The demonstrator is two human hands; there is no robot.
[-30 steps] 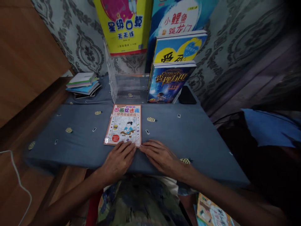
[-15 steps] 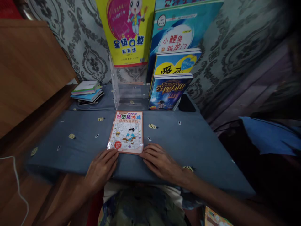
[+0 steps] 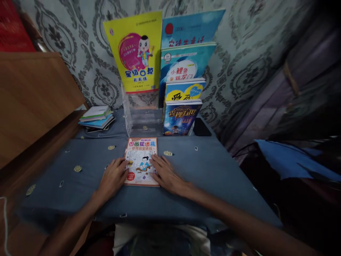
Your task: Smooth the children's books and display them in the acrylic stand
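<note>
A picture book [image 3: 141,163] with a white and orange cover lies flat on the blue-grey tablecloth [image 3: 202,192], front side up. My left hand [image 3: 114,176] rests against its left edge, fingertips just over the cover. On the opposite side my right hand [image 3: 166,172] lies with spread fingers over the right edge. Behind the book stands a clear rack [image 3: 145,129]. It holds a tall yellow book [image 3: 138,53] on the left, and on the right several books, the lowest a dark blue one [image 3: 181,119].
A small pile of books [image 3: 97,115] sits at the back left of the table. A dark flat object [image 3: 201,127] lies right of the rack. A wooden panel [image 3: 37,103] rises at the left; blue cloth [image 3: 295,160] hangs at the right.
Both hands have moved from the book's lower corners up along its sides, and the right fingers now lie over the cover. The view has tilted up, showing more of the rack.
</note>
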